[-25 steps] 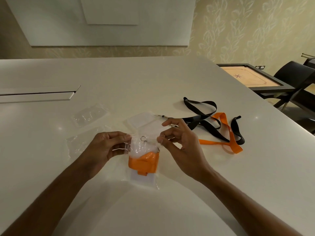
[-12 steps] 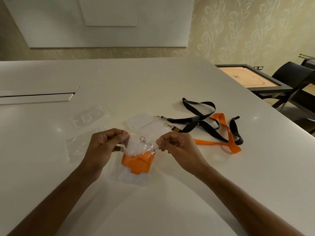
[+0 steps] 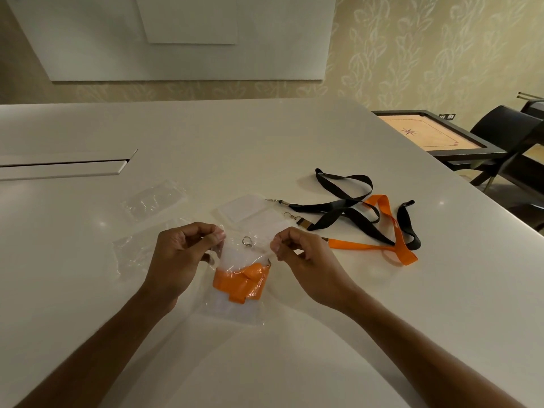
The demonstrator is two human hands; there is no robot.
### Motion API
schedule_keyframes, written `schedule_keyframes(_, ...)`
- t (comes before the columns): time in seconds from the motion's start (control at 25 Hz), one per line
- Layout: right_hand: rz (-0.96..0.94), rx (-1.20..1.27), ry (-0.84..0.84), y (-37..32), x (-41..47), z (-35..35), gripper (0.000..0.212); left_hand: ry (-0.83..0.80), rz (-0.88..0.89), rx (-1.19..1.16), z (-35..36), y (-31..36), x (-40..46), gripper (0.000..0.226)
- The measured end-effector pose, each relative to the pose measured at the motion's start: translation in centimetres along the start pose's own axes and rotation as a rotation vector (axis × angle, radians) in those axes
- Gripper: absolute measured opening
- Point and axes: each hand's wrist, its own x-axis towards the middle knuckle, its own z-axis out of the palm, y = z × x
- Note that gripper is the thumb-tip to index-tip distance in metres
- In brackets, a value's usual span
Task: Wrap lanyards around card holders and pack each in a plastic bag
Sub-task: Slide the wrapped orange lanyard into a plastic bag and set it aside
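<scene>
At the centre of the frame, just below the middle, a clear plastic bag (image 3: 235,295) lies on the white table (image 3: 265,142) with a card holder (image 3: 241,260) inside it, an orange lanyard (image 3: 240,282) wound around the holder's middle and a small metal ring (image 3: 247,240) showing near the top. The left hand (image 3: 179,260) pinches the bag's upper left corner between thumb and fingers, and the right hand (image 3: 306,266) pinches the upper right corner the same way, so both are closed on the bag's mouth, probably to seal it.

The bag looks thin, light and slippery, and it creases easily; its top edge is the sensible place to hold, one corner in each hand, since the bundle below is bulkier and could slide out if the mouth tipped down. The holder seems flexible yet flat, and the wound ribbon is soft and may loosen if tugged.

Counted outward: one packed bundle in hand. Above it, two bare card holders (image 3: 250,213) lie overlapping. To the right, two loose lanyards cross each other, one black lanyard (image 3: 347,204) and one loose orange lanyard (image 3: 391,228), each ending in a metal clip. To the left, two empty bags (image 3: 153,200) rest on the table, though their clear film makes the lower one hard to outline. At the far right stands a carrom board (image 3: 426,134) beside dark chairs (image 3: 506,136).
</scene>
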Motion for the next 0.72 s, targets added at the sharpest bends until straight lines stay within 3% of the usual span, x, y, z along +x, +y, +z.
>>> schedule_keyframes(0.28,-0.005,0.086,-0.009,0.02,0.03,0.37,0.012,0.012,0.043,-0.009,0.28,0.03,-0.37,0.012)
schedule_keyframes(0.72,-0.053,0.021,0.047,0.11,0.00,0.37,0.011,-0.029,-0.080,-0.109,0.53,0.17,-0.47,0.014)
